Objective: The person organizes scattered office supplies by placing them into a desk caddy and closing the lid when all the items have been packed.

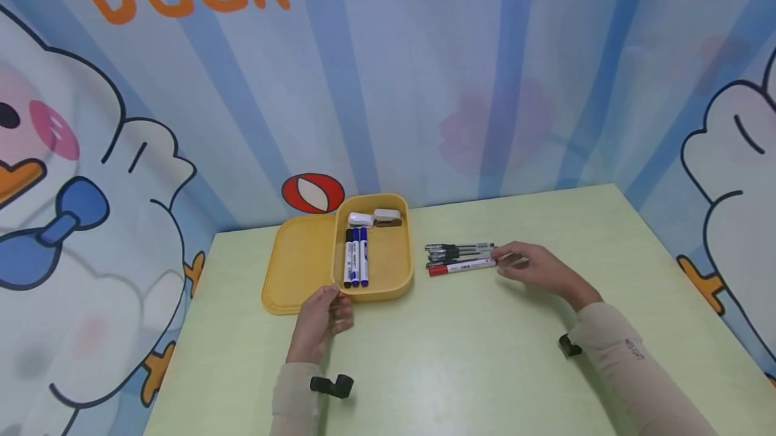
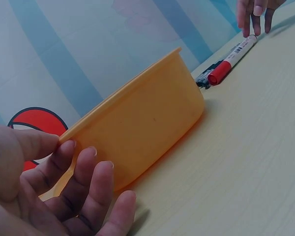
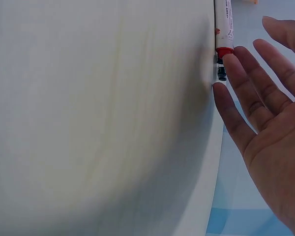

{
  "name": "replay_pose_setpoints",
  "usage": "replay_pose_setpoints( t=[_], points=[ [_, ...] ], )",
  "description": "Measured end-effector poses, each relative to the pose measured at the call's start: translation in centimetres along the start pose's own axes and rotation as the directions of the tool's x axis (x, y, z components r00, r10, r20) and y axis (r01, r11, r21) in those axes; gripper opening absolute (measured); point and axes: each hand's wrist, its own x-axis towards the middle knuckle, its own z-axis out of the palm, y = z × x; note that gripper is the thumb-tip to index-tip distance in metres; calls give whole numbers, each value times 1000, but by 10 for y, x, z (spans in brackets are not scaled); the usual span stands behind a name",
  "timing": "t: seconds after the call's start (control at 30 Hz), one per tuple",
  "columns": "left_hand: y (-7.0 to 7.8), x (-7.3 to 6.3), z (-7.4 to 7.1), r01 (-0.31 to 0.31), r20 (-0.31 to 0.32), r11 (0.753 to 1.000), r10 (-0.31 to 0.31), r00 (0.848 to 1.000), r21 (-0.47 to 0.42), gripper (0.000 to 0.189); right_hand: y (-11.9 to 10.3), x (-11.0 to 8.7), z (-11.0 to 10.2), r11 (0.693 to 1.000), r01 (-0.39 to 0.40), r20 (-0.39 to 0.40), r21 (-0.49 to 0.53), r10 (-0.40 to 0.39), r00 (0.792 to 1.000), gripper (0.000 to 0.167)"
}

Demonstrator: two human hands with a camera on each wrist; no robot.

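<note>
At the near left corner of a yellow plastic box, my left hand pinches the rim between thumb and index finger. Inside the box lie a black-capped marker, two blue-capped markers and two small correction-tape-like items at the back. To the right of the box, a red-capped marker lies on the table beside several black pens. My right hand is at the right ends of these, its fingers loosely extended, fingertips right at the red marker's tail.
The box's yellow lid lies flat at the left of the box. A pale table meets a blue striped cloth backdrop with cartoon ducks along its far edge. Each wrist wears a small black camera.
</note>
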Motion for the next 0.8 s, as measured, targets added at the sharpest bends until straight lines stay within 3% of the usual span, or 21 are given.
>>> replay_pose_setpoints(
  t=[0.33, 0.57, 0.8],
  points=[
    [-1, 0, 0, -2, 5, 1000, 2, 1000, 3, 34, -1, -2, 1, 1000, -7, 0, -7, 7, 1000, 38],
    [-1, 0, -1, 1, -2, 1000, -1, 1000, -11, 32, 1, 3, 3, 997, 5, -29, -82, -7, 1000, 32],
    [-1, 1, -1, 2, 0, 1000, -2, 1000, -5, 34, 3, 5, 7, 993, -53, -31, -108, 50, 998, 32]
  ],
)
